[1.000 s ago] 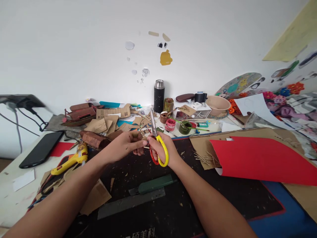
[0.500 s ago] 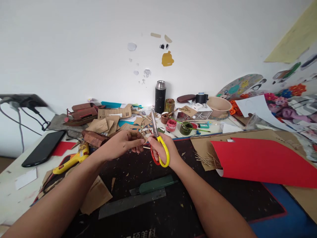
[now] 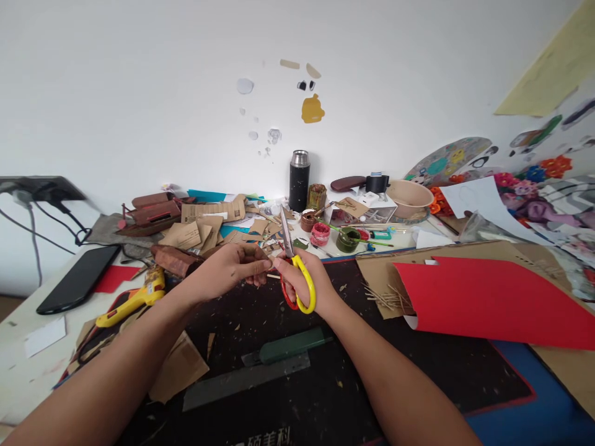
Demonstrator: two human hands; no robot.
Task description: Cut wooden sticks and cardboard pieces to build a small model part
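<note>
My right hand (image 3: 309, 275) holds a pair of scissors (image 3: 304, 282) with one yellow and one red handle loop. The metal blades point up and slightly left, and they look closed together. Close beside it, my left hand (image 3: 237, 267) is closed in a pinch, thumb against fingers. A tiny tan scrap seems to show at its fingertips, mostly hidden. The fingertips of both hands nearly meet above the black mat (image 3: 344, 371). On that mat, below the hands, lie a green-handled cutter (image 3: 292, 345) and a translucent grey strip (image 3: 246, 379).
Cardboard scraps (image 3: 186, 234), paint jars (image 3: 320, 234) and a black thermos (image 3: 299, 183) stand along the wall. A yellow glue gun (image 3: 132, 303) and a phone (image 3: 79, 280) lie left. To the right are thin sticks (image 3: 389, 297) and a red sheet (image 3: 488, 303).
The view has shifted very slightly. Both hands stay in nearly the same place, with the fingertips a little closer together. The scissors remain in my right hand.
</note>
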